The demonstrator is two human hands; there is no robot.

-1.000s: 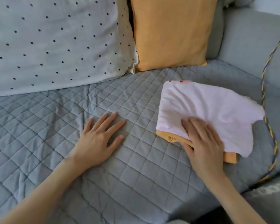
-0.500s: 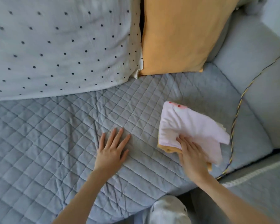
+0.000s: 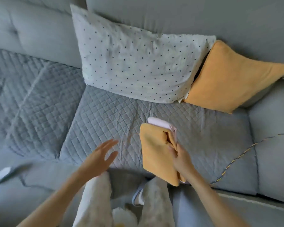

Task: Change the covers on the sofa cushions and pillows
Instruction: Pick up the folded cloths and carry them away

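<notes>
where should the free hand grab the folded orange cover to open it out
Take the orange cover by its free left edge, coming from the left with the left hand. The right hand pinches its right edge, so the left side hangs clear.

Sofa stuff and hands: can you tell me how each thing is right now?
Left hand: open, fingers spread, holding nothing, over the seat.
Right hand: gripping the folded covers.
Folded orange cover: lifted, hanging from the right hand.
Folded pink cover: tucked behind the orange one, only an edge showing.
Dotted pillow: leaning on the sofa back, cover on.
Orange cushion: leaning beside the pillow, cover on.
Quilted seat cover: spread flat, a bit wrinkled.
</notes>
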